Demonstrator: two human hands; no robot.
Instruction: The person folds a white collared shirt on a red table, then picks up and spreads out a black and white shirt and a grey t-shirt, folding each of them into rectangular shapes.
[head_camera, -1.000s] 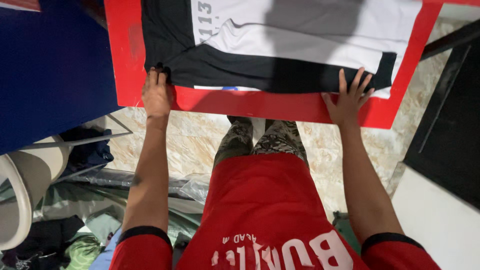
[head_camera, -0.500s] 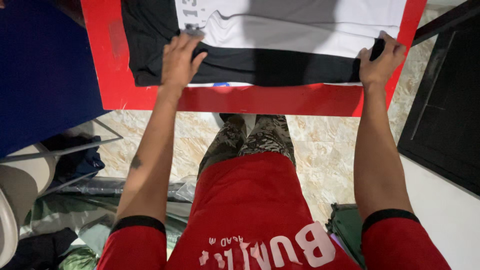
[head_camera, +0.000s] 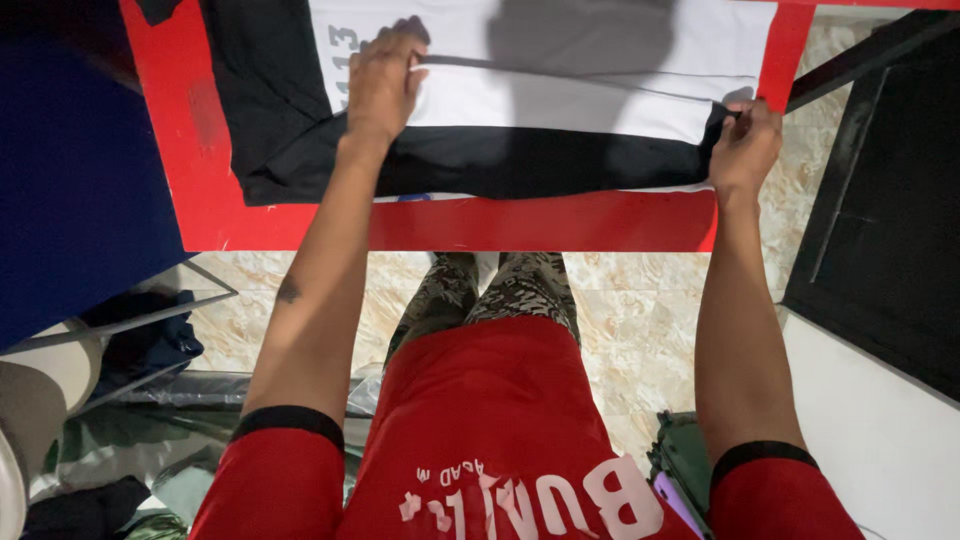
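Spanning red table (head_camera: 500, 222) over marbled floor (head_camera: 640, 310): left hand (head_camera: 385, 80) flat on, right hand (head_camera: 742, 145) pinching black-and-white shirt (head_camera: 560, 110).

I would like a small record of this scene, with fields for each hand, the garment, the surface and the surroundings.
left hand: lies on the white part of the shirt, fingers bent over a fold line
right hand: pinches the shirt's black edge at the right end
shirt: black and white, lies flat and partly folded
table: red, bears the shirt
floor: beige marble-like tiles
left side: blue panel; clothes pile lower down
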